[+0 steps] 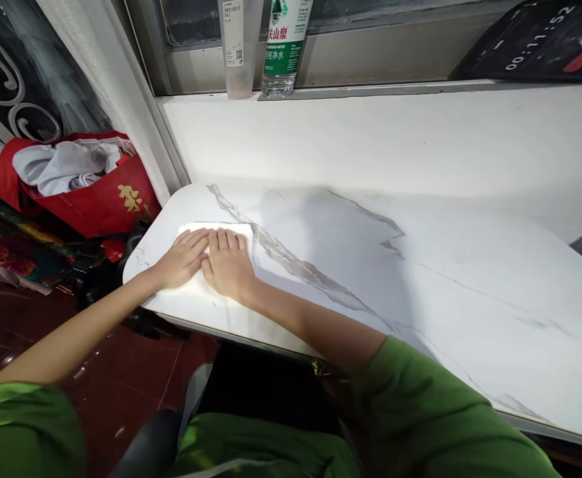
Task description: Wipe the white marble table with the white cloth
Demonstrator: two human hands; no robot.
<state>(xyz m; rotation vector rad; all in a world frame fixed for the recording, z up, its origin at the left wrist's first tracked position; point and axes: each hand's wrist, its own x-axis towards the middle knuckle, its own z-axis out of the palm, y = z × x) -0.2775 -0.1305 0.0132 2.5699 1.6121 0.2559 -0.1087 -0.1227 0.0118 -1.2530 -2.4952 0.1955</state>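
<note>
A folded white cloth or paper towel [200,291] lies flat near the left end of a white marble-patterned table [330,245]. My left hand [182,260] rests palm down on its left part, fingers stretched out. Right beside it, my right hand [228,264] lies flat on the same cloth, fingers extended and pointing away from me. The two hands touch or nearly touch near the thumbs. Both palms and much of the cloth beneath them are hidden.
On the ledge behind stand a frosted clear container [241,50] and a green-labelled water bottle [284,50]. A dark device showing a timer [534,43] leans at the right. A red bag [106,199] with pale fabric is left of the table, above a red tiled floor [131,378].
</note>
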